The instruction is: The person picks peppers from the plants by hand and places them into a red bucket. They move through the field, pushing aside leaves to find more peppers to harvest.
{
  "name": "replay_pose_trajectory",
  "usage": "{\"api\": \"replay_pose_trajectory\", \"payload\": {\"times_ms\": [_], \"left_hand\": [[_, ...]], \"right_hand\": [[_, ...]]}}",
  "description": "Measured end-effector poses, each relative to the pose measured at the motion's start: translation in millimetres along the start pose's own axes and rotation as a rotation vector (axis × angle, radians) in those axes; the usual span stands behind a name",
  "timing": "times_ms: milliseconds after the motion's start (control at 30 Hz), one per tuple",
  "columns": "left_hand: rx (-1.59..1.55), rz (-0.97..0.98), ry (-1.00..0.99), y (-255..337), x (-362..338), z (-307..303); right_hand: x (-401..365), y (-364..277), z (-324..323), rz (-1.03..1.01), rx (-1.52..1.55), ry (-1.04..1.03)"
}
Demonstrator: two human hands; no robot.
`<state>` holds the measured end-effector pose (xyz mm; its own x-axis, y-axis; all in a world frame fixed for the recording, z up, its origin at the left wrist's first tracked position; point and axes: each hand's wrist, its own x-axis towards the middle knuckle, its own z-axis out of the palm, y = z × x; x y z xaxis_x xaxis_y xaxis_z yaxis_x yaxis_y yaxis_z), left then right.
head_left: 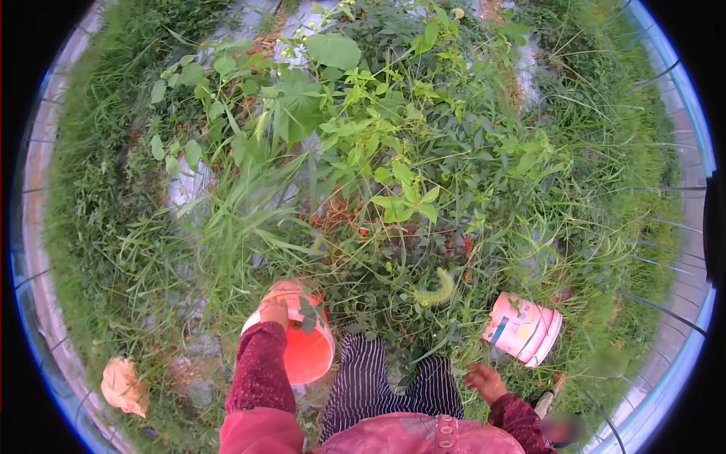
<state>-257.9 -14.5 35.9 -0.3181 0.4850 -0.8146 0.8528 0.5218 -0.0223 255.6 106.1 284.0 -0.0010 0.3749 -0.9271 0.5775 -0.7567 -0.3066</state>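
My left hand reaches over a pinkish-red bucket and has its fingers closed at the far side of it. The bucket is tilted, its mouth turned toward me, and a green leaf overlaps its upper part. Low on the right, my right hand has its fingers partly stretched out and apart, with nothing visible in them. Nearest to it is a pink and white printed bucket, lying tilted in the grass. Small red fruits show among the plants ahead, with more red ones further right.
Dense leafy plants and tall grass cover the ground ahead. A fuzzy grass seed head arches before my knees. Grey plastic sheeting shows in patches. A crumpled tan bag-like thing lies at left. Translucent walls curve along the sides.
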Motion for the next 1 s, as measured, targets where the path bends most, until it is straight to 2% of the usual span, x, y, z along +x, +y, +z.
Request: {"api": "replay_pose_trajectory", "payload": {"times_ms": [67, 133, 233, 367, 400, 500, 600, 700, 767, 867, 933, 1000], "left_hand": [[-0.133, -0.103, 0.028, -4, 0, 20], [0.321, 0.184, 0.108, -1, -27, 7], [0.315, 0.251, 0.020, -7, -53, 9], [0.293, 0.335, 0.095, -30, -80, -26], [0.230, 0.354, 0.051, -48, -79, -40], [0.104, 0.329, 0.004, -82, -83, -134], [0.036, 0.384, 0.137, -84, -87, -243], [-0.011, 0.404, 0.282, -106, -69, -317], [-0.572, 0.075, 0.082, -123, -51, -356], [-0.907, -0.039, 0.157, -102, -42, -393], [-1.120, -0.011, 0.107, -73, -30, -393], [-1.191, -0.027, 0.072, -59, 10, -371]], "right_hand": [[-1, -9, 4, -0.003, -0.024, 0.009], [-4, -14, 8, -0.023, -0.066, 0.003], [-7, -23, 13, 0.014, -0.056, 0.010], [-7, -20, 13, 0.017, 0.004, 0.031], [-5, -17, 15, 0.010, 0.015, 0.022], [9, 2, 14, -0.014, 0.061, 0.017], [15, -2, 21, 0.023, 0.049, 0.015], [18, -7, 25, -0.007, 0.046, -0.006], [15, -4, 27, 0.015, 0.068, 0.015], [19, 7, 31, -0.020, 0.065, 0.032], [20, 18, 32, -0.042, 0.052, 0.029], [17, 26, 35, 0.005, 0.090, 0.041]]}}
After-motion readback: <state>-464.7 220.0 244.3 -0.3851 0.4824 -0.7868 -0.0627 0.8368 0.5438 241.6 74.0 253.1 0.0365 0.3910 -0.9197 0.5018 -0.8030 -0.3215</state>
